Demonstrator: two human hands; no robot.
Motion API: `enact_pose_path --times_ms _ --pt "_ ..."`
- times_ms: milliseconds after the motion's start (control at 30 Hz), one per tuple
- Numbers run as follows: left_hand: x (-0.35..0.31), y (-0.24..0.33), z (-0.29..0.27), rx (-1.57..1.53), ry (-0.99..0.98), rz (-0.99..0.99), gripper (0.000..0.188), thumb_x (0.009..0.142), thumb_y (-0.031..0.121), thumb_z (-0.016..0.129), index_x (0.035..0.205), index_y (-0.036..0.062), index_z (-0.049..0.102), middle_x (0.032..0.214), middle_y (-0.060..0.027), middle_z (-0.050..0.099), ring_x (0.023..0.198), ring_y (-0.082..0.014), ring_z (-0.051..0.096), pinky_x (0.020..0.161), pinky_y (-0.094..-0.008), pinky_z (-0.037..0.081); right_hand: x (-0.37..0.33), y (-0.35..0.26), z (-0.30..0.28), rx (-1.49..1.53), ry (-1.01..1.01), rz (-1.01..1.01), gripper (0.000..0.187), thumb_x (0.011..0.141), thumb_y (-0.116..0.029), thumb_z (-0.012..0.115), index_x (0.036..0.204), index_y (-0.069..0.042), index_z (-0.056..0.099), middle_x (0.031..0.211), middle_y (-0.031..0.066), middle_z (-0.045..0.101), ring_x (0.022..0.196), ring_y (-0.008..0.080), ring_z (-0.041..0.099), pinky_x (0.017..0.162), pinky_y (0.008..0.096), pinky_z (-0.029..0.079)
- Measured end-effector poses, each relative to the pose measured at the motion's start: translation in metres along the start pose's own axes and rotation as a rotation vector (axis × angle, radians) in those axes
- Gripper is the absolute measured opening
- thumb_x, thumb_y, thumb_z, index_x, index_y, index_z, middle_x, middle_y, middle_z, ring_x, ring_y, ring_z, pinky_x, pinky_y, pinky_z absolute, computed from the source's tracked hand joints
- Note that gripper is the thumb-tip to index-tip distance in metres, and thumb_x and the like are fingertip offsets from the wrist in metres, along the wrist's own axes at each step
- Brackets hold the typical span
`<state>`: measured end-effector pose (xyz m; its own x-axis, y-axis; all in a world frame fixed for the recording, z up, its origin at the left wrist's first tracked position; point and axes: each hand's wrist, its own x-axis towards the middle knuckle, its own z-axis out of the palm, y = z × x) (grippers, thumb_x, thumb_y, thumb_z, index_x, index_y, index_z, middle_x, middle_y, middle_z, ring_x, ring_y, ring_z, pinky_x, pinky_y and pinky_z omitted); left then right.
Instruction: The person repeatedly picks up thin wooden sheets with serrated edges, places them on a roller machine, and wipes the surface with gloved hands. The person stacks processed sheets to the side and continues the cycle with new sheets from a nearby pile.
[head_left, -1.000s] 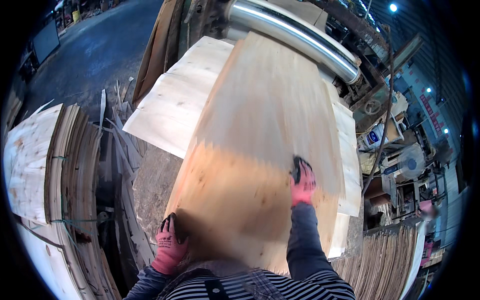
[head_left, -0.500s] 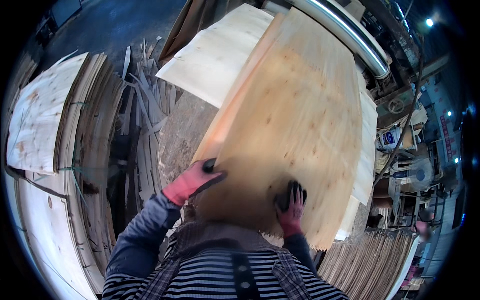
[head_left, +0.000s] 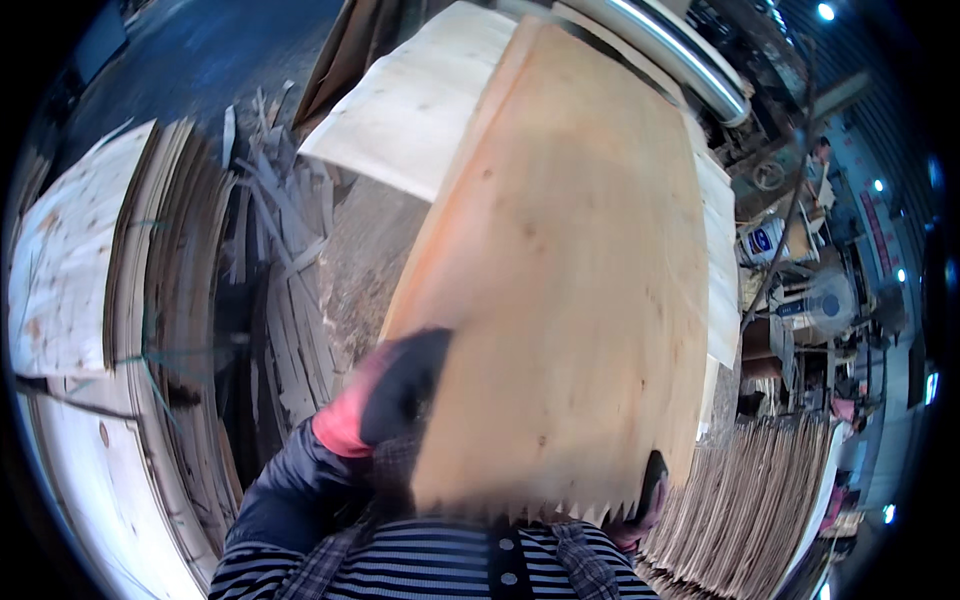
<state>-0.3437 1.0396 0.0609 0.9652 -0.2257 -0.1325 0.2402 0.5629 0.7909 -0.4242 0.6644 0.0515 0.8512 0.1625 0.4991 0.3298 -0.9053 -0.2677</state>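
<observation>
A long tan wood veneer sheet stretches away from my body, its jagged near edge close to my striped shirt. My left hand, in a pink and black glove, grips the sheet's left edge near the close corner; motion blurs it. At the near right corner my right hand pinches the same sheet, with a dark thumb on top and the other fingers mostly hidden beneath. Paler veneer sheets lie under and beyond it, their corners sticking out left and right.
A shiny metal roller crosses the far end. Strapped veneer stacks stand at left, beside scattered wood strips. Another stack sits at lower right. A fan, a white bucket and a distant person are at right.
The veneer sheet's near end has come closer to my body and appears raised. My right hand moved from lying flat on it to its near right corner; my left hand shifted nearer along the edge.
</observation>
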Motion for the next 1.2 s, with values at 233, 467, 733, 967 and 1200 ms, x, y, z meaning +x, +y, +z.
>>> enact_pose_path --times_ms 233,467,733,967,1200 --pt "0.029 -0.103 -0.062 1.496 0.464 0.218 0.071 0.071 0.028 0.061 0.128 0.0006 0.029 0.124 -0.0239 0.036 0.113 -0.0366 0.036 0.095 -0.0434 0.030 0.113 0.034 0.070 -0.240 -0.111 -0.157 0.049 0.057 -0.022 0.068 0.102 -0.007 0.057 0.107 0.0139 0.053 0.097 0.0324 0.050 0.089 0.0440 0.037" --pt "0.044 -0.097 -0.046 1.407 0.661 0.096 0.071 0.064 0.029 0.067 0.122 0.0016 0.037 0.112 -0.0191 0.048 0.099 -0.0347 0.047 0.084 -0.0411 0.037 0.249 0.104 0.183 -0.236 -0.146 -0.193 0.064 0.057 -0.019 0.070 0.117 -0.014 0.048 0.116 0.0081 0.048 0.107 0.0280 0.044 0.094 0.0403 0.032" --pt "0.058 -0.051 -0.029 0.835 0.574 0.012 0.043 0.079 0.009 0.058 0.118 0.0021 0.043 0.078 -0.0032 0.059 0.072 -0.0088 0.053 0.063 -0.0209 0.042 0.352 0.100 0.235 -0.156 -0.110 -0.148 0.045 0.075 -0.015 0.056 0.118 -0.010 0.045 0.121 0.0128 0.044 0.113 0.0304 0.039 0.096 0.0389 0.030" --pt "0.064 -0.039 -0.053 0.263 0.260 -0.348 0.025 0.083 0.022 0.055 0.098 0.0017 0.057 0.080 -0.0021 0.058 0.070 -0.0092 0.053 0.061 -0.0238 0.043 0.280 -0.155 0.035 1.448 -0.422 -0.981 0.032 0.081 -0.015 0.047 0.110 0.000 0.048 0.099 0.0097 0.050 0.087 0.0208 0.047 0.087 0.0351 0.039" --pt "0.082 -0.032 -0.037 0.394 0.278 -0.352 0.033 0.080 0.025 0.059 0.099 -0.0023 0.055 0.085 -0.0061 0.059 0.072 -0.0127 0.056 0.063 -0.0241 0.044 0.187 -0.223 -0.018 1.378 0.369 -0.639 0.024 0.080 -0.022 0.044 0.083 -0.002 0.058 0.081 0.0086 0.055 0.083 0.0264 0.053 0.085 0.0402 0.039"
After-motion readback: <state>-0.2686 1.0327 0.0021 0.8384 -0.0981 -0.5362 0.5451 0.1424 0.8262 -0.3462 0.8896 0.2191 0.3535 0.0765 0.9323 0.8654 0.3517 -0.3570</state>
